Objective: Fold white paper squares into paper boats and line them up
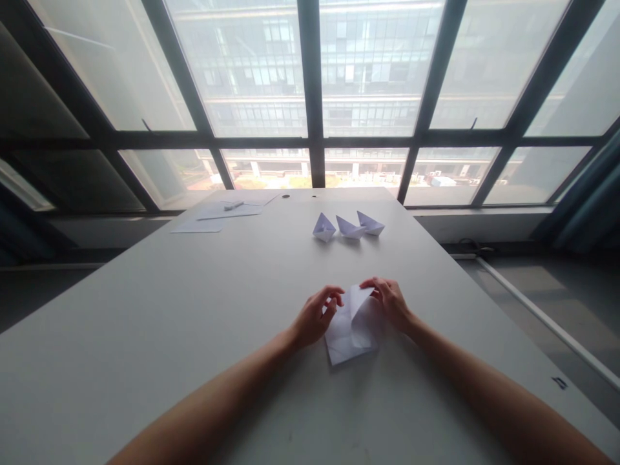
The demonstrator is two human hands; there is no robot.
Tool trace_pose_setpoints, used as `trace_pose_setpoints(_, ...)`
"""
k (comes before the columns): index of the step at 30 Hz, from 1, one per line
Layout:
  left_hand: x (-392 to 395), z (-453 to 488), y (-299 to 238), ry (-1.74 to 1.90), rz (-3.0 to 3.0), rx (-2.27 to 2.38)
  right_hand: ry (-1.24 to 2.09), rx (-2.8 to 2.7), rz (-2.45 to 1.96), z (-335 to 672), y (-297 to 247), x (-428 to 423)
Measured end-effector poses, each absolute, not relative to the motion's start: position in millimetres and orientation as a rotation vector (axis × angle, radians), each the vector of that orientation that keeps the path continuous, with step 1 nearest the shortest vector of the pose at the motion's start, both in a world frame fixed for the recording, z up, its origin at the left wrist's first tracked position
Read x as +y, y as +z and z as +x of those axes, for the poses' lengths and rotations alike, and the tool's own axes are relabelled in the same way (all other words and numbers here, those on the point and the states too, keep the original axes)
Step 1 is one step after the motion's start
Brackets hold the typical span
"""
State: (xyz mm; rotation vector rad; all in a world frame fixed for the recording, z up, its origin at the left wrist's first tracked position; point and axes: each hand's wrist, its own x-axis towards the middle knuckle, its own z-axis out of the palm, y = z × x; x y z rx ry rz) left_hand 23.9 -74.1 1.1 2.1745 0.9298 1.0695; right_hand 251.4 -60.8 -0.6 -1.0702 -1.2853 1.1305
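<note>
A sheet of white paper (346, 342), creased and partly folded, lies on the table in front of me. Its right part is lifted and curls over toward the left. My right hand (390, 302) pinches this raised flap near its far right corner; some of its fingertips are hidden behind the paper. At the paper's left side is my left hand (317, 316), its fingers curved and apart from the thumb, with nothing gripped between them. Beyond the hands, three folded paper boats stand in a row: a left one (324, 228), a middle one (349, 228) and a right one (371, 223).
The white table (194, 310) reaches to the large windows. Flat white sheets (208, 225) lie at its far left, with a small white object (234, 206) on top. A small dark mark (559, 383) shows near the right edge.
</note>
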Motion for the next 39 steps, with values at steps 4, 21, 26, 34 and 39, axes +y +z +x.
trace_pose_setpoints(4, -80.3, 26.4, 10.9, 0.914, 2.421, 0.773, 1.085, -1.214, -1.124, 255.3, -8.2, -53.4)
trace_pose_setpoints(21, -80.6, 24.7, 15.6, 0.628, 2.727, 1.029, 0.877, -1.629, -1.235, 269.5, -1.8, -43.2)
trace_pose_setpoints(26, -76.1, 20.9, 6.0, 0.492, 2.756, 0.926, 0.455, -1.852, -1.337, 269.6, -10.2, -43.1)
trace_pose_setpoints(34, -71.8, 19.6, -3.0, 0.421, 2.751, 0.995, 0.121, -2.092, -1.312, 251.3, 3.7, -68.4)
trace_pose_setpoints(39, -74.6, 23.0, -2.7, 0.433, 2.736, 1.095, 0.243, -2.434, -1.266, 233.1, -5.5, -80.7)
